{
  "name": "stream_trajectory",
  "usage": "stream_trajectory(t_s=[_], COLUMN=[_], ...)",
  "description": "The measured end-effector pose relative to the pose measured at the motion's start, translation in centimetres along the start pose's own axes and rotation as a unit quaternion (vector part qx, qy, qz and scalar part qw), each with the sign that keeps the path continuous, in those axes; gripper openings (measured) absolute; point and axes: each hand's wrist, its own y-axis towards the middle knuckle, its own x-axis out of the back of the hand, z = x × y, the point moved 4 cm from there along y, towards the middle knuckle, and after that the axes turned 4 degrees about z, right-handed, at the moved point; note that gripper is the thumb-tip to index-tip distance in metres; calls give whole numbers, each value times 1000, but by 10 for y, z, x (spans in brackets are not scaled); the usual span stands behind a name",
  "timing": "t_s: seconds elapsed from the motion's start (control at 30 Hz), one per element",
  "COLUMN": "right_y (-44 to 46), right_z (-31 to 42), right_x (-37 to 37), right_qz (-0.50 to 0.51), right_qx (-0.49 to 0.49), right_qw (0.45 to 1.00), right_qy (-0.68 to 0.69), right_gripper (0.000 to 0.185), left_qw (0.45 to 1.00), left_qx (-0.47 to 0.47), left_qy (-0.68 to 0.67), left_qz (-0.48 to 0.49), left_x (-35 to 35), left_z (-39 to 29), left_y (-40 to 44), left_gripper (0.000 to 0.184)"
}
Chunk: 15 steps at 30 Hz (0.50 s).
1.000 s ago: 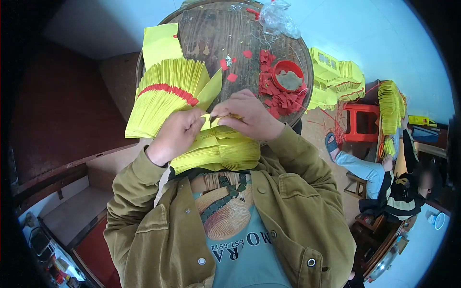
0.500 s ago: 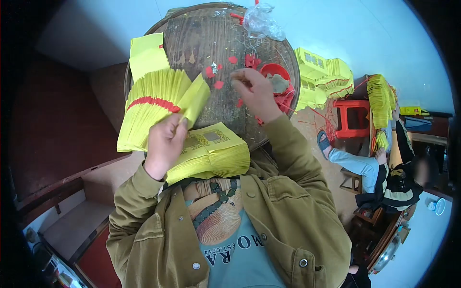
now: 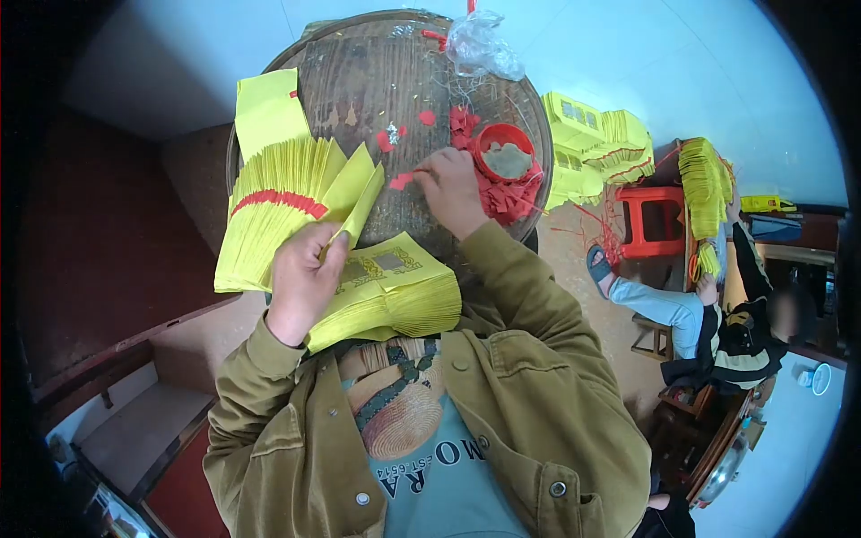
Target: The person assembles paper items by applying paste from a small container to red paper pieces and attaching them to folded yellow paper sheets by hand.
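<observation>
My left hand (image 3: pixel 308 280) is closed on the near edge of a folded yellow paper sheet (image 3: pixel 352 191), thumb on top. This sheet stands beside a fanned stack of yellow folded papers (image 3: pixel 269 184) with a red band of paper across it. Under my left wrist lies a second yellow stack (image 3: pixel 408 282), printed with ornate frames. Over the table, my right hand (image 3: pixel 456 193) has its fingers pinched at a small red paper piece (image 3: pixel 401 180). Just right of it stands a red bowl (image 3: pixel 482 148) with a greyish substance inside, among red paper scraps (image 3: pixel 502 204).
The round wooden table (image 3: pixel 359 76) carries a flat yellow sheet (image 3: pixel 267 112), loose red bits and a clear plastic bag (image 3: pixel 484 45). To the right are yellow paper bundles (image 3: pixel 592 134), a red stool (image 3: pixel 647 193) and a seated person (image 3: pixel 717 332) handling yellow papers.
My right hand has come down toward me and closed at a red paper piece. The yellow sheet at my left hand has opened slightly away from the fanned stack. The whole view has shifted a little.
</observation>
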Motion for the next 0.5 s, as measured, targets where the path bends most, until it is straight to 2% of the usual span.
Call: stream_trajectory(t_s=[0.07,0.1,0.17,0.2,0.27,0.3,0.37,0.5], right_y=[-3,-4,-8,-7,-5,-5,-6,-3], right_z=[-8,-2,18,33,72,78,97,109], right_x=[14,26,42,52,75,76,77,67], right_qz=[20,21,87,88,78,78,55,40], right_qx=[-76,-77,-165,-164,23,23,138,166], right_qw=[988,988,903,901,954,953,963,965], right_qy=[136,135,388,391,289,292,224,197], right_gripper=[8,8,10,10,7,7,6,7], left_qw=[1000,1000,1000,999,999,997,997,996], left_qx=[-2,-4,5,13,27,37,36,-2], left_qy=[5,13,-8,-29,-36,-47,-52,-58], left_qz=[-2,-6,-8,-10,17,43,51,65], left_x=[-1,-1,-2,-2,0,-1,-4,-6], left_z=[3,4,3,3,0,-1,0,-3], left_y=[0,0,0,-1,0,1,0,0], left_gripper=[15,14,13,12,11,10,9,6])
